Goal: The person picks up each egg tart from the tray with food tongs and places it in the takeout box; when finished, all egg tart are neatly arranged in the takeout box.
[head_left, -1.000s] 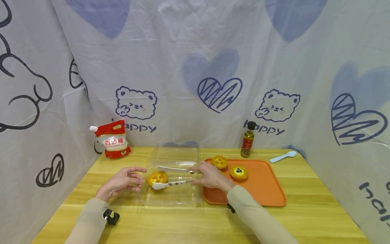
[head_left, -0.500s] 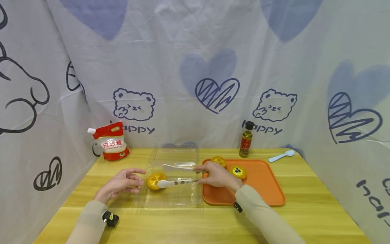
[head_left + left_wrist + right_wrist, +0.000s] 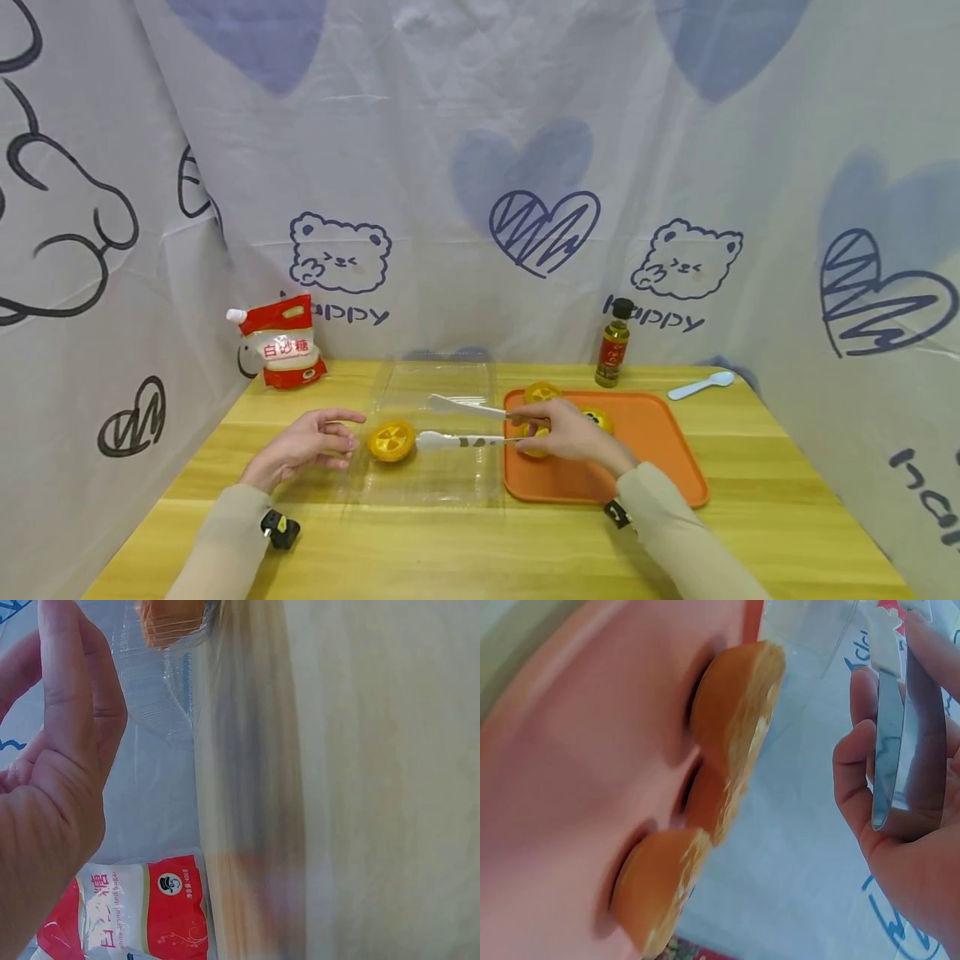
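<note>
Boxed egg tart [image 3: 392, 440]: set face up in the clear clamshell [image 3: 450, 479], apart from the tongs [image 3: 474, 442]; probably light, with an edge easily crumbled; best pinched softly by opposite sides.
Tongs: held in the right hand [image 3: 567, 429], arms spread, nothing seen between the tips; likely springy, best squeezed along the metal arms.
Left hand [image 3: 311, 442]: fingers loosely curved, nothing held; contact with the clamshell cannot be told.
Clamshell: presumably thin, easily slid or dented; best steadied by the rim.
</note>
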